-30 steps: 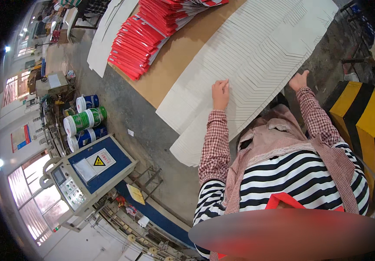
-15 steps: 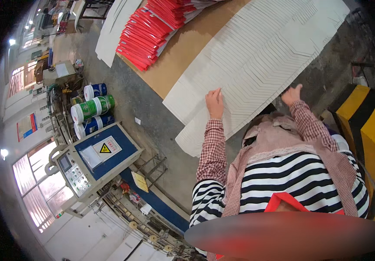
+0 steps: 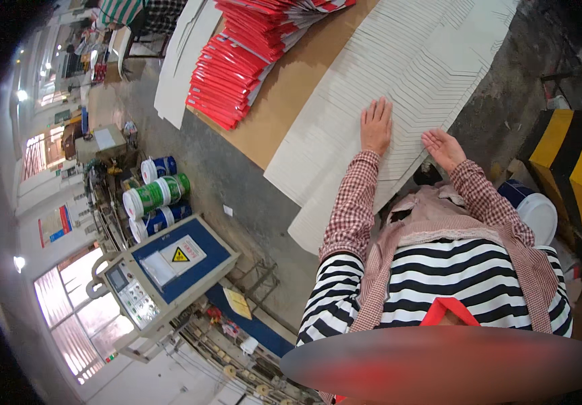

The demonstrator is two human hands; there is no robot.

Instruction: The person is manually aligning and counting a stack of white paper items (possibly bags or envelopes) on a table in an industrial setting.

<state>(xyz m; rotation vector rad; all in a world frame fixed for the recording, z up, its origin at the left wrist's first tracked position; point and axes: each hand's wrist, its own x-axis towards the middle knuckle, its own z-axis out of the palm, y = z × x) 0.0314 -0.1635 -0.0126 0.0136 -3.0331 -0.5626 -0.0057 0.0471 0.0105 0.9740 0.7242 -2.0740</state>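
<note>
Workshop floor, brown table [image 3: 289, 81], fanned white card sheets [image 3: 412, 67], both hands [image 3: 376, 126] on them

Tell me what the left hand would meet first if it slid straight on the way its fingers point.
Probably only more of the fanned white card sheets; the left hand lies flat on them.

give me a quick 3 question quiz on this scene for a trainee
1. True or false: the left hand lies flat on the white sheets.
2. What lies on the brown board beyond the white sheets? A) red stack B) green buckets C) blue boxes
3. Fill in: the right hand is at the sheets' near edge, palm turned ____.

Key: 1 true; 2 A; 3 up
</note>
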